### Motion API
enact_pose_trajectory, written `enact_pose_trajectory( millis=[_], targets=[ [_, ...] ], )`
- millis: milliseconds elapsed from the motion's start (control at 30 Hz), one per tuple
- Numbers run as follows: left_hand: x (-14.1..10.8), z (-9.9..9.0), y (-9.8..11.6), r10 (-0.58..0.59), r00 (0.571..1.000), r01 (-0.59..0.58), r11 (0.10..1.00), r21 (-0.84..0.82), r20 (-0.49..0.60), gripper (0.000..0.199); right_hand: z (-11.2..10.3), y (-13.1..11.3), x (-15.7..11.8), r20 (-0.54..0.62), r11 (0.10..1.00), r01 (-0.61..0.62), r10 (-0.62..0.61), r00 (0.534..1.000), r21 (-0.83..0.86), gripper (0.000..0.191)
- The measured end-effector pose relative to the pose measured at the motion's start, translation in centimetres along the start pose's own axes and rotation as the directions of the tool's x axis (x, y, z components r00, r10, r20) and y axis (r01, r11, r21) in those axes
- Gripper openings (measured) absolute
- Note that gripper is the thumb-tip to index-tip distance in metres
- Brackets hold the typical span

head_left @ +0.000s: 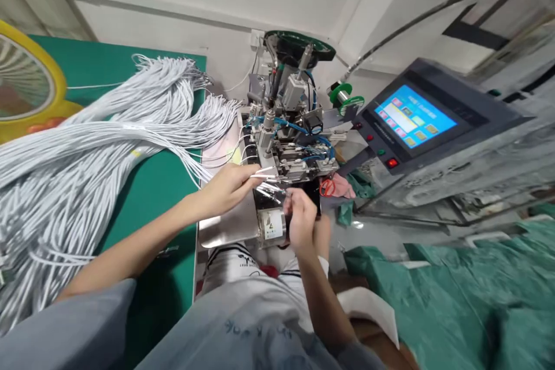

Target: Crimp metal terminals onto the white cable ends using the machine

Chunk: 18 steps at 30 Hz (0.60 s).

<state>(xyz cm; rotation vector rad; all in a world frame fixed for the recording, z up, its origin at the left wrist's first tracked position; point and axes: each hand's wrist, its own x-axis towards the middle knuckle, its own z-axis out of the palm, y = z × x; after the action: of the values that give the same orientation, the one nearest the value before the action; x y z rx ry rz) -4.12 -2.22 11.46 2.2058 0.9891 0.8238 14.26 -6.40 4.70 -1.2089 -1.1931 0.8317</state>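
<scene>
My left hand (229,188) is closed around several white cables (263,174), whose ends stick out to the right beyond the fingers. Just right of those ends, my right hand (300,211) has its fingers pressed together; what they pinch, if anything, is too small to make out. Both hands are in front of a metal machine (288,156) with cylinders and blue air tubes. Beneath the hands, a clear container with a white label (273,224) sits beside a metal plate (229,225).
Large bundles of white cables (143,98) lie on the green table (151,214) at left, near a yellow fan (56,89). At right stand a control screen (414,115) and green covers (455,277). Red-handled scissors (327,187) rest beside a pink cloth (344,186).
</scene>
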Motion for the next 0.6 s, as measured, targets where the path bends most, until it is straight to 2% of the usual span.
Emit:
enact_pose_trajectory(
  millis=[100,167,233,367,533,600],
  targets=[
    [-0.3,-0.2,-0.1,0.006,1.0,-0.006,1.0,0.009,0.029,0.032,-0.1,-3.7,0.9,0.057,0.997,0.052,-0.055,0.997,0.058,0.031],
    [-0.3,-0.2,-0.2,0.008,0.999,-0.009,1.0,0.007,0.051,0.034,0.0,-5.0,1.2,0.13,0.997,0.072,-0.076,0.989,0.036,0.029],
    [-0.3,0.0,-0.3,0.017,0.998,-0.017,1.0,0.0,0.055,0.035,0.1,-5.3,1.5,0.186,0.997,0.076,-0.072,0.98,-0.012,0.03],
    [-0.1,0.2,-0.3,0.027,0.998,-0.025,0.999,-0.024,0.061,0.036,-0.1,-4.9,1.8,0.171,0.998,0.06,-0.053,0.984,-0.034,0.035],
    [0.1,0.3,-0.5,0.003,0.997,-0.001,1.0,-0.022,0.08,0.036,-0.6,-4.7,2.2,0.217,0.996,0.077,-0.065,0.974,-0.048,0.027],
    [0.2,0.5,-0.5,0.001,0.995,0.002,1.0,-0.027,0.095,0.036,-0.7,-4.7,2.3,0.236,0.998,0.045,-0.032,0.971,-0.05,0.024]
  ],
)
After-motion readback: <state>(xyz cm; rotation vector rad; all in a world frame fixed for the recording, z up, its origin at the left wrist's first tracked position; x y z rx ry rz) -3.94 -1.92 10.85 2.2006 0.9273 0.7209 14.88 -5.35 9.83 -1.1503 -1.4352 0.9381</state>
